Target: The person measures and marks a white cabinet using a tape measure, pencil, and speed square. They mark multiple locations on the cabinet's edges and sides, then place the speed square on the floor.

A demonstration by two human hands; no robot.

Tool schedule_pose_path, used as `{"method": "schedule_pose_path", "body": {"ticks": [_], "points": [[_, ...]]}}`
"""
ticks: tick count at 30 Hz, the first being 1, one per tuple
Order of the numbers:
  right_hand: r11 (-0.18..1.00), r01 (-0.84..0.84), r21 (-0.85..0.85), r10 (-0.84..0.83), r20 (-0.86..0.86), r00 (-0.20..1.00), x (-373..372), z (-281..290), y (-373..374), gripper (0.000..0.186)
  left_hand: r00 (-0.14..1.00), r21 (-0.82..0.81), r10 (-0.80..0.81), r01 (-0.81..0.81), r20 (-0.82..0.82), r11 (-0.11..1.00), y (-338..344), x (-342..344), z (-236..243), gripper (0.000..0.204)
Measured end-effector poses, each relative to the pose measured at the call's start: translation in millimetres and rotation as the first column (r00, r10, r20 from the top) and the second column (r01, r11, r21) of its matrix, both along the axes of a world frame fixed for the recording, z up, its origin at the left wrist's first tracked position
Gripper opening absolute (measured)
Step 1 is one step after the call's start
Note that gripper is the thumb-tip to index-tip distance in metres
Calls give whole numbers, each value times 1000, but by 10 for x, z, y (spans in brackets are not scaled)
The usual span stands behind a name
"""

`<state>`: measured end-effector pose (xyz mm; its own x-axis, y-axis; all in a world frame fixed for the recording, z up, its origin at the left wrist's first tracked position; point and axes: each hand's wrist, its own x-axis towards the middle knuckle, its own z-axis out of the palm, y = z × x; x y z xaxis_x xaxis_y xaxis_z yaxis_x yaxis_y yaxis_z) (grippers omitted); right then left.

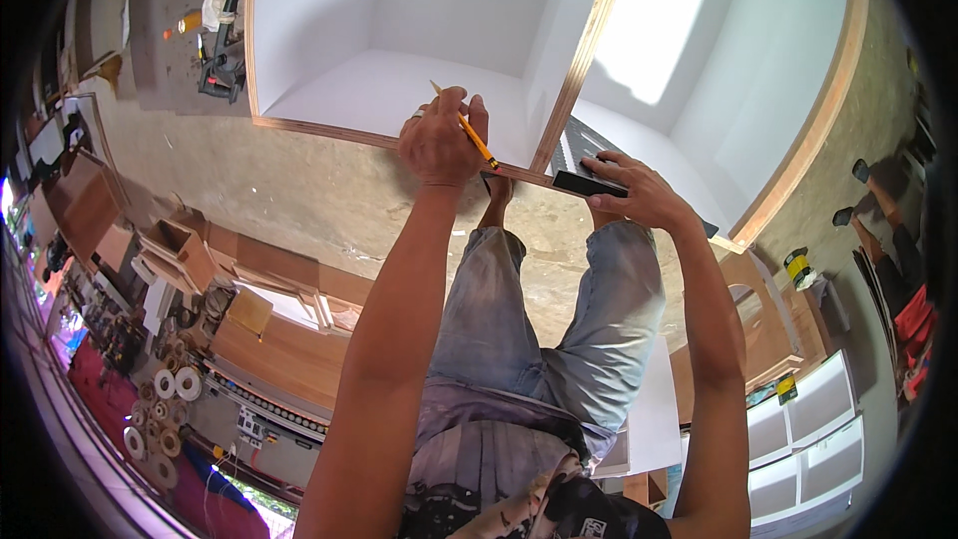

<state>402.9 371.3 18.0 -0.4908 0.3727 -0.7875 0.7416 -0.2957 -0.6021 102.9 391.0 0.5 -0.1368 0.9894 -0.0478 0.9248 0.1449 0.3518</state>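
Observation:
In my left hand [444, 145] is a yellow-orange pencil [479, 143], gripped between curled fingers above the front edge of a white-lined plywood cabinet [329, 133]. One pencil end points up past my knuckles, the other down toward the wooden edge. My right hand [644, 195] holds a try square [587, 184] at the foot of the cabinet's middle divider [584, 65]. Its black stock lies along the front edge, and its dark marked blade reaches inside the right compartment. My right fingers press on the blade, with the thumb by the stock.
My jeans-clad legs are just below the cabinet edge. Clamps [222, 75] lie on the floor at upper left. Tape rolls [165, 384] and boards fill the lower left. White cabinet frames [808, 439] stand at lower right. Another person's legs [883, 205] show at far right.

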Motion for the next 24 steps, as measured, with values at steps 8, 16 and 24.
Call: {"method": "schedule_pose_path", "body": {"ticks": [8,16,24], "points": [[1000,-19,-13,19,-3,1000,27,6,52,65,1000,16,1,-1,-8,1000,17,-14,-31,16],[1000,6,-26,-8,-49,999,83,22,62,62,996,-64,-28,22,-90,998,40,-16,63,18],[431,902,-16,-877,-243,415,-20,-183,1356,96,998,-92,-48,43,-51,995,27,5,141,27]]}}
